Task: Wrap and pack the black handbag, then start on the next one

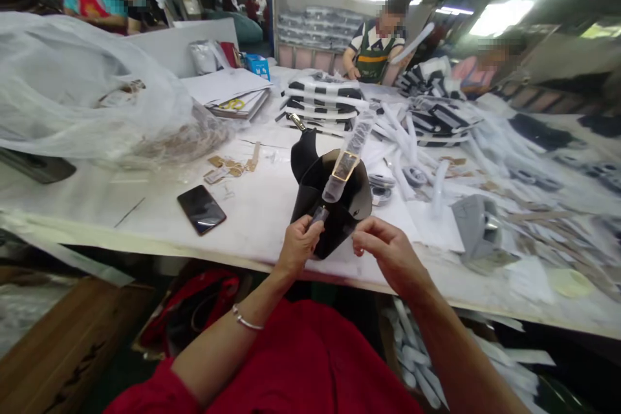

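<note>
A small black leather bag [334, 204] stands on the white table's [145, 207] near edge, with a gold buckle [345, 165] on its front. A strap wrapped in clear plastic [356, 139] runs up from the buckle. My left hand [298, 244] pinches the plastic-wrapped strap end at the bag's lower front. My right hand [388, 249] is closed in a pinch at the bag's right side, touching clear film there.
A black phone [201, 209] lies left of the bag. A big clear plastic bag [82, 90] fills the far left. Stacks of wrapped black-and-white parts [323, 103] and loose white wrapped straps [436, 162] cover the right. Other people work across the table.
</note>
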The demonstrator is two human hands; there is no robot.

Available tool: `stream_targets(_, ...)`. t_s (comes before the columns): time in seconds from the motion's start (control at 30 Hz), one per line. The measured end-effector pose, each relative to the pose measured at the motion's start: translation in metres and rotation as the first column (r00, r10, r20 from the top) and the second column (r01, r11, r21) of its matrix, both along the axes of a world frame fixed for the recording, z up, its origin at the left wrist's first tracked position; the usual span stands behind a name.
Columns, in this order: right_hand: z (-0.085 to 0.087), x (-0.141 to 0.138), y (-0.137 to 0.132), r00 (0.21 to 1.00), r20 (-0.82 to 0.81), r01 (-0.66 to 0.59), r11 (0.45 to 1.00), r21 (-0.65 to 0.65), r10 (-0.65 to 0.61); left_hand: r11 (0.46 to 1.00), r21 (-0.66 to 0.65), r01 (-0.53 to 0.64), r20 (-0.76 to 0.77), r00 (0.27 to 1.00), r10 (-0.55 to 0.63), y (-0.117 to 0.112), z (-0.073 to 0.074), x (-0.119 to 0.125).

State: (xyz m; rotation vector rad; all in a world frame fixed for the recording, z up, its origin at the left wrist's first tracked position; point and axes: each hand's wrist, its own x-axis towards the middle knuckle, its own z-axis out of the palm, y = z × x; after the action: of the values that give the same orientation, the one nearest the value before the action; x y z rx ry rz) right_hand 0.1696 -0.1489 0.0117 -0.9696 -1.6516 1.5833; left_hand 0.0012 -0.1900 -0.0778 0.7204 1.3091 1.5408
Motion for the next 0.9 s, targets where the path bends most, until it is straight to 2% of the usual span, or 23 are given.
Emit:
stream_targets(0.07, -0.001, -0.030, 0.001, 1.000, 0.010, -0.006, 1.000, 0.003, 0.006, 1.000, 0.015, 0.013, -0.012, 1.000, -0.012, -0.002, -0.001, -0.001)
stream_targets(0.17, -0.016, -0.055, 0.011, 0.988, 0.129, 0.083, 0.995, 0.061, -0.090, 0.999, 0.034, 0.027, -0.056, 0.998, -0.025, -0.004, -0.001, -0.005)
stream_targets(0.27, -0.035, -0.061, 0.022, 0.950, 0.243, 0.167, 0.976, 0.141, -0.198, 0.999, 0.029, 0.039, -0.141, 0.989, -0.035, -0.005, -0.001, -0.009)
stream_targets(0.37, -0.044, -0.060, 0.028, 0.934, 0.284, 0.179, 0.973, 0.146, -0.215, 0.997, 0.034, 0.065, -0.166, 0.984, -0.058, -0.007, -0.001, -0.012)
stream_targets(0.53, -0.041, -0.059, 0.030, 0.943, 0.291, 0.148, 0.986, 0.077, -0.164, 0.985, 0.101, 0.139, 0.002, 0.990, -0.139, -0.009, 0.001, -0.013)
stream_targets(0.6, -0.038, -0.057, 0.031, 0.956, 0.264, 0.132, 0.991, -0.003, -0.127, 0.986, 0.089, 0.144, 0.076, 0.986, -0.150, -0.010, 0.004, -0.012)
stream_targets(0.67, -0.036, -0.052, 0.032, 0.976, 0.213, 0.081, 0.987, -0.141, -0.050, 0.989, 0.057, 0.135, 0.161, 0.977, -0.143, -0.011, 0.007, -0.012)
stream_targets(0.77, -0.034, -0.043, 0.034, 0.988, 0.135, -0.026, 0.945, -0.326, 0.074, 0.989, 0.013, 0.149, 0.310, 0.939, -0.146, -0.012, 0.012, -0.012)
stream_targets(0.9, -0.036, -0.041, 0.035, 0.986, 0.139, -0.035, 0.931, -0.363, 0.091, 0.973, -0.008, 0.232, 0.488, 0.850, -0.199, -0.015, 0.018, -0.013)
